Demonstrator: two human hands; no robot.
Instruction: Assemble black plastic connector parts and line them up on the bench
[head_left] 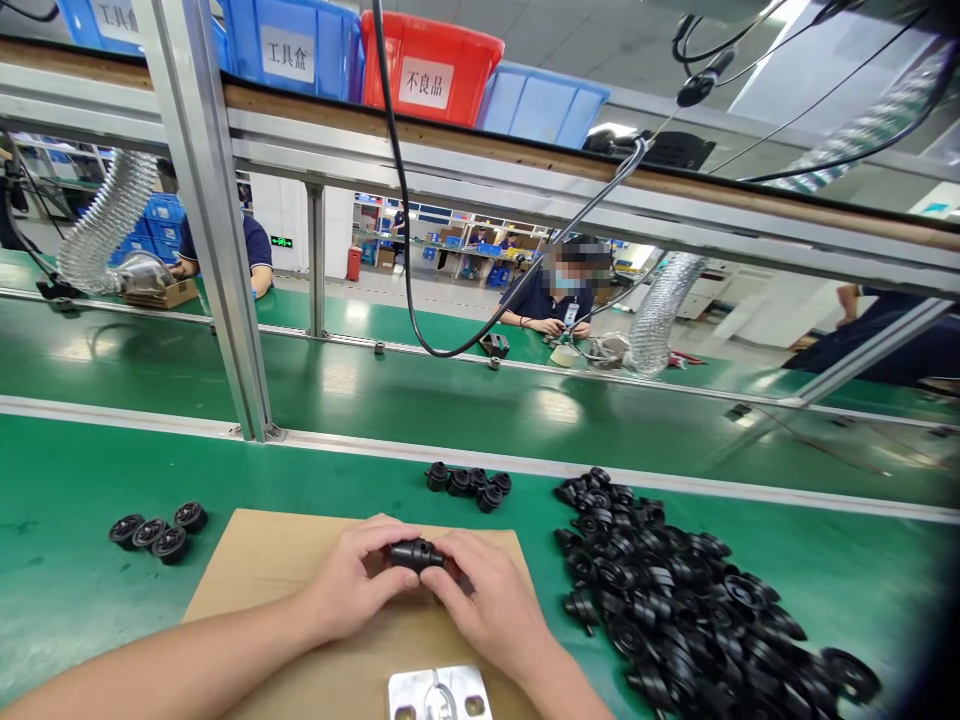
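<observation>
A black cylindrical part is held level between both hands above a brown cardboard sheet. My left hand grips its left end between thumb and fingers. On its right end my right hand closes with thumb and fingers. Below the hands lies a silver metal block with holes, at the bottom edge of the view. A large heap of black parts spreads to the right of my right hand.
Several round black parts lie at the left, and a small group of black parts sits beyond the cardboard. A metal post rises at the left. A black cable hangs ahead. People sit across the green bench.
</observation>
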